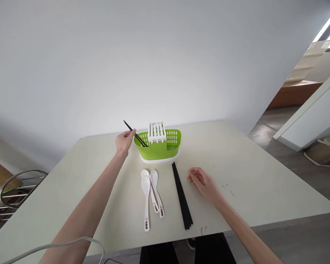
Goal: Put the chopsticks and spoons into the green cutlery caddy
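My left hand (124,141) is closed around black chopsticks (140,140), which slant down into the left compartment of a green basket (156,151). The basket has perforated walls, a white base and a white slotted rack (157,132) across its middle. In front of it, three white spoons (146,190) lie on the table, partly overlapping. A bundle of black chopsticks (182,198) rests to their right. Beside that bundle, apart from it, my right hand (202,179) lies on the table with loosely curled fingers and nothing visible in them.
The pale table (231,154) stands against a white wall (159,58). A grey cable (71,242) crosses my left forearm at the lower left. Left of the table is a metal rack (19,192). A doorway and floor show at the right.
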Motion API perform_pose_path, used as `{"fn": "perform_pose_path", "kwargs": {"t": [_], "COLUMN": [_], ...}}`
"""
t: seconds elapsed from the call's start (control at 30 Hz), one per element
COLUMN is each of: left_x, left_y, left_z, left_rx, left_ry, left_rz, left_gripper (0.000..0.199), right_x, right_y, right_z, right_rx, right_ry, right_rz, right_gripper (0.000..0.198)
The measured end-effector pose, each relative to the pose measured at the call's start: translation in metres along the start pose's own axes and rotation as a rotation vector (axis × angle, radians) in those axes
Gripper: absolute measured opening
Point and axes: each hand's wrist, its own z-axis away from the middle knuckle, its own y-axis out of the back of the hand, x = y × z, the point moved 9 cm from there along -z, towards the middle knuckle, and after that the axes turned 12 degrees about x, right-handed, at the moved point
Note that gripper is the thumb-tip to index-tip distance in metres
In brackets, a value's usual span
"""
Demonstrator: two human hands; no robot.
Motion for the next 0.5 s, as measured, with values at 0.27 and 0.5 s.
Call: {"fn": "perform_pose_path", "kwargs": {"t": [0.27, 0.5], "left_x": [0.008, 0.040], "left_y": [0.007, 0.065], "left_z": [0.007, 0.055], "left_rx": [0.039, 0.285], "left_ry": [-0.021, -0.293], "left_rz": [0.009, 0.152], "left_gripper": [0.056, 0.037], "right_x": [0.002, -0.008], "right_y": [-0.001, -0.004], "right_z": [-0.001, 0.004], "right_rx": [0.007, 0.006], "right_ry": [0.018, 0.016], "right_rz": [-0.010, 0.196], "right_gripper": [0.037, 0.027]}}
